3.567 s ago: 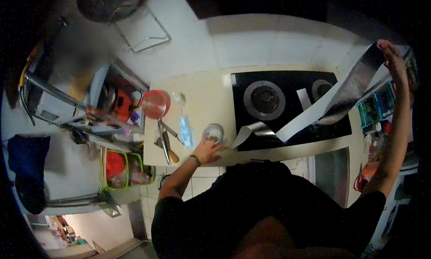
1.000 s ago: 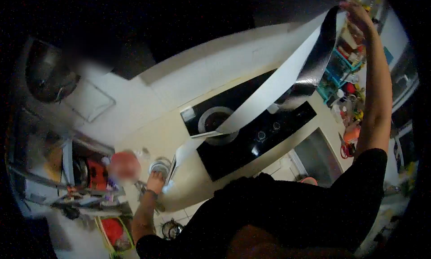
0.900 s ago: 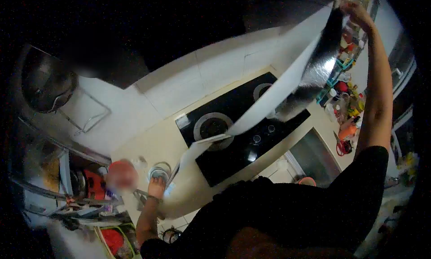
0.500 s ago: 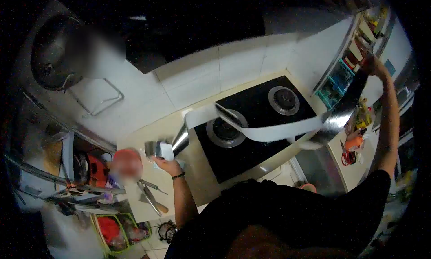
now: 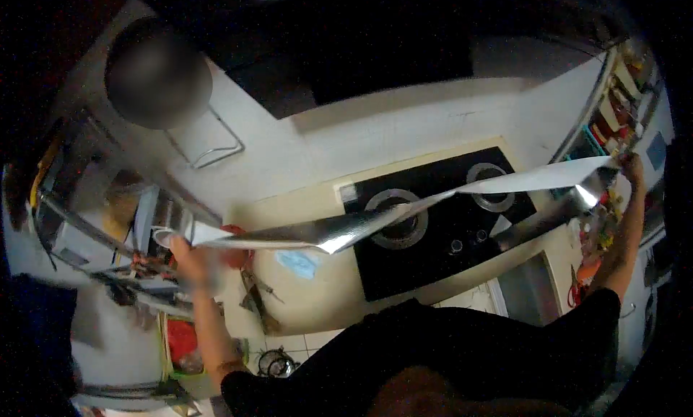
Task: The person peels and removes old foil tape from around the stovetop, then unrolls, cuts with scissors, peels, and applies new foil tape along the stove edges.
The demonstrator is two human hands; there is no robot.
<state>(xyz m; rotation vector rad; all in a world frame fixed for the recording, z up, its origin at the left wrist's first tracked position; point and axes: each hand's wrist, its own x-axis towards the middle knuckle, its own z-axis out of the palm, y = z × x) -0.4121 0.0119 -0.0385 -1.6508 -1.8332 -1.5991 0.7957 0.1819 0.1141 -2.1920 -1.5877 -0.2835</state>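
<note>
A long strip of foil point(image 5: 332, 242), silver on one face and white on the other, stretches between my two hands, twisted along its length. My left hand point(image 5: 189, 259), out at the far left, is closed on the rolled end point(image 5: 164, 234) of the strip. At the far right, my right hand point(image 5: 632, 170) grips the other end, its fingers partly hidden and dim. The middle of the strip passes above the black gas stove point(image 5: 382, 276), covering parts of both burners point(image 5: 395, 218). A loop of foil hangs below my right hand.
A light blue cloth point(image 5: 297, 263) lies on the counter left of the stove. Near it are a red round item point(image 5: 236, 252) and dark knife-like tools point(image 5: 253, 301). Racks with jars line the right wall; red-handled scissors point(image 5: 574, 293) lie below. A pan point(image 5: 159, 74) hangs upper left.
My left hand has moved out to the left with the rolled end. The sagging strip is now pulled much straighter. My right hand is slightly lower, and the view has shifted.
</note>
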